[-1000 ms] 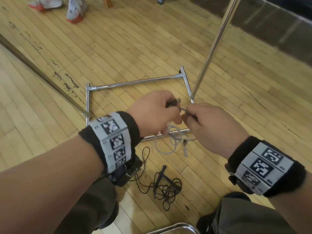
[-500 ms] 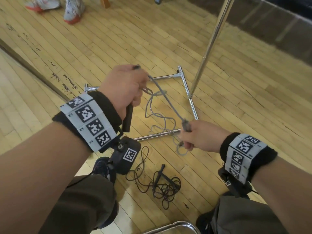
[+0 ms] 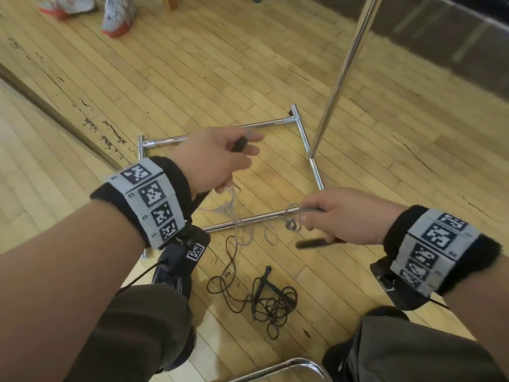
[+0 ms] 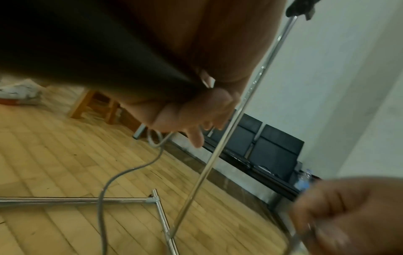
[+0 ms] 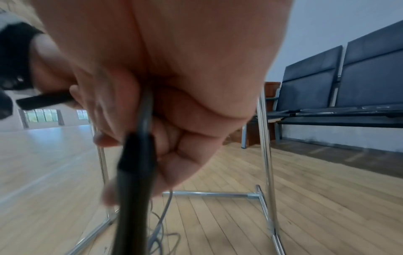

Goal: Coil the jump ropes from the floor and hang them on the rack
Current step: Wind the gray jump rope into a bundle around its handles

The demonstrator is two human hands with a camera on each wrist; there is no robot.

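grey rope (image 3: 234,213): i hold it in the air over the rack base (image 3: 301,128), its slack hanging to the floor; the dark rope (image 3: 272,301) lies uncoiled between my feet.
left hand (image 3: 217,158): curled round one black handle (image 3: 239,144).
right hand (image 3: 344,216): pinches the cord and the other handle (image 3: 316,243).
advice: i think equal loops, laid into one hand, will keep the slack from tangling.
head view: only here i see the dark rope.
right wrist view: only here the cord entering the handle (image 5: 135,172) is plain.
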